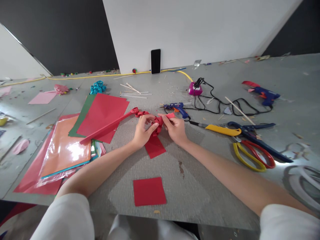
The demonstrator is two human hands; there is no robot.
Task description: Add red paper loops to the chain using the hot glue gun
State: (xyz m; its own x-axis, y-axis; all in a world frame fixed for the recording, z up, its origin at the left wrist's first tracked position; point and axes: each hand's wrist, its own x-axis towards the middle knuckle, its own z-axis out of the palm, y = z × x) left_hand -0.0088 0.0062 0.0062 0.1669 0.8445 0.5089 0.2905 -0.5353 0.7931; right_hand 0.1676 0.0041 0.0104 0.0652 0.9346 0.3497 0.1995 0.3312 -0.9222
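While the left hand (145, 131) pinches a folded red paper piece (157, 124) between thumb and fingers, the right hand (175, 129) grips its other side beside a lighter red paper tab (170, 115), apparently to hold the folds together from both ends. That piece sits between the hands, just beyond a red paper rectangle (155, 147). To the left, a red paper stick (110, 125) with looped folds slants over a red sheet (105, 105); the left fingers hide whether it joins the held piece. Beyond the hands lies a blue glue gun (178, 106), probably placed there for easy reach. A red paper square (150, 191) lies near the table's front edge. Rightward, a yellow-handled cutting tool (222, 129) rests, perhaps out of the paper's way. Against the wall (200, 30), a phone (155, 61) leans upright.
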